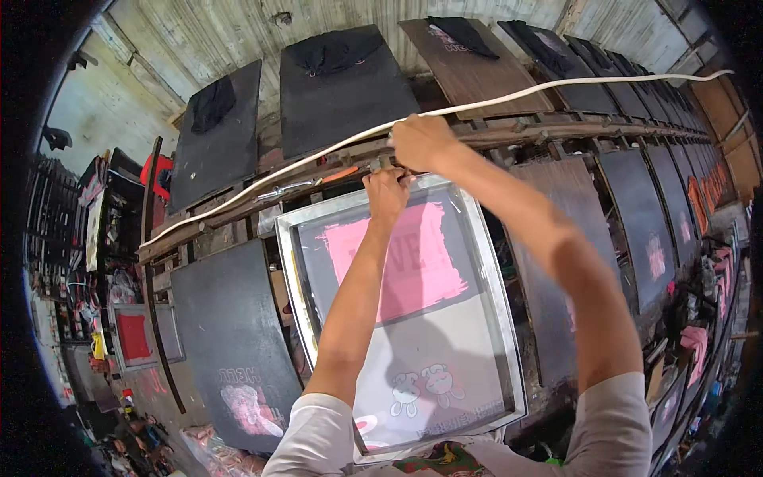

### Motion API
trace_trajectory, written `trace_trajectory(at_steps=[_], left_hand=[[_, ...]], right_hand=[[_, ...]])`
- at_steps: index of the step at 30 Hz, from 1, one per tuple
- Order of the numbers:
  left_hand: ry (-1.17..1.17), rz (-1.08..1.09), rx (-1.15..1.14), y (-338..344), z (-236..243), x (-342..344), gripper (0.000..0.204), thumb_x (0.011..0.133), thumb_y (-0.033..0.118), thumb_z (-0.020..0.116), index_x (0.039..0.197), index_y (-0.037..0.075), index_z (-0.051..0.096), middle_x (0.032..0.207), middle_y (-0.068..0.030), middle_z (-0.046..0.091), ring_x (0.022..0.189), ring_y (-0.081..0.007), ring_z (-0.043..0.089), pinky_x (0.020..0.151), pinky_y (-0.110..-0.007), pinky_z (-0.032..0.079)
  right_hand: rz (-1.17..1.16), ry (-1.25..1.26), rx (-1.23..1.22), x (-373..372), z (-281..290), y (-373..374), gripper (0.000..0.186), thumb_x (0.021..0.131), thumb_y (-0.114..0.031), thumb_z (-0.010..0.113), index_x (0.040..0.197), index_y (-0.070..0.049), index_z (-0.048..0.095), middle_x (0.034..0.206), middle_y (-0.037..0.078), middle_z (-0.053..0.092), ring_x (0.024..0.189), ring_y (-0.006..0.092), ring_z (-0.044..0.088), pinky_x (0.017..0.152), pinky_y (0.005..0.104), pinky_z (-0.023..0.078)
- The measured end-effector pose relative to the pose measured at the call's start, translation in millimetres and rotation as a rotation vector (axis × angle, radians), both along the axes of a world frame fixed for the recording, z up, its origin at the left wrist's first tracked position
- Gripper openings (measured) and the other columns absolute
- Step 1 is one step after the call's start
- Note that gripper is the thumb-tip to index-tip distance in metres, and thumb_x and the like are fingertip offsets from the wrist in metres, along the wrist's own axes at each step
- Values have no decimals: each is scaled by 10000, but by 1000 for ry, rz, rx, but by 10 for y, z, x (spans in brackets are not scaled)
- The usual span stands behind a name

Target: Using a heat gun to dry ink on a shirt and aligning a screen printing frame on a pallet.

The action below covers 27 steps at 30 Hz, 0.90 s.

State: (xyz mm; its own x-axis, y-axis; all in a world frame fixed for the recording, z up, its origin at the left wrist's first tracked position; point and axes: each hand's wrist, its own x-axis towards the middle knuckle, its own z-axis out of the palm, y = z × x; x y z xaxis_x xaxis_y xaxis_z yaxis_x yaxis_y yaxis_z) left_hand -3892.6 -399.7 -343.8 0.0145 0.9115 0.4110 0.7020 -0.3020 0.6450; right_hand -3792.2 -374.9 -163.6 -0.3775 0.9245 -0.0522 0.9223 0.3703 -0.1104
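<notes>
A screen-printing frame (491, 318) with a metal rim lies in front of me. Its mesh carries a pink block of ink with faint letters and, nearer me, two bunny outlines. My left hand (387, 193) is at the frame's far edge, its fingers pinched beside a small metal fitting on the wooden rail (230, 232); what they grip is hidden. Just beyond and to the right, my right hand (425, 145) is closed in a fist by the white hose (318, 153); its contents cannot be made out. A wrench (288, 191) and an orange-handled tool (340, 175) lie left of my hands.
Dark printing boards stand in two rows along the rail, such as the near-left board (226, 310) and the far board (342, 95). Black cloth (332, 49) drapes over several far boards. A smaller red-meshed frame (137, 337) sits at left; pink cloth (694, 350) hangs at right.
</notes>
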Motion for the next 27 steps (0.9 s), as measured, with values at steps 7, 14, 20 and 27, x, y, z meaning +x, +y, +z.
trace_trajectory(at_steps=[7,14,20,27], left_hand=[[-142,-44,-10,59,-56,38,85,737,178,760,749,98,732,763,-84,688,811,-297,617,783,-445,386],[-16,-51,-68,4,22,12,209,746,258,764,836,73,731,845,-114,702,885,-297,620,811,-454,386],[-7,-29,-89,-473,232,-101,422,751,303,764,1105,91,676,1065,-135,675,1031,-288,602,932,-465,340],[-122,23,-64,-1586,390,-451,468,792,263,713,1232,128,627,1196,-121,639,1166,-278,557,1032,-481,287]], right_hand=[[1175,-376,450,288,-72,406,136,765,-249,631,720,-125,661,1005,-4,648,1087,192,551,829,342,441],[926,-422,171,154,-251,388,200,791,-274,576,675,-149,680,690,73,666,650,271,637,700,395,464],[97,-329,-170,-134,-174,141,296,712,-170,636,973,-96,755,1014,136,719,954,290,699,769,394,568],[-108,-210,-240,-148,-372,273,273,781,-134,621,1021,-70,736,1017,119,715,879,288,706,673,438,582]])
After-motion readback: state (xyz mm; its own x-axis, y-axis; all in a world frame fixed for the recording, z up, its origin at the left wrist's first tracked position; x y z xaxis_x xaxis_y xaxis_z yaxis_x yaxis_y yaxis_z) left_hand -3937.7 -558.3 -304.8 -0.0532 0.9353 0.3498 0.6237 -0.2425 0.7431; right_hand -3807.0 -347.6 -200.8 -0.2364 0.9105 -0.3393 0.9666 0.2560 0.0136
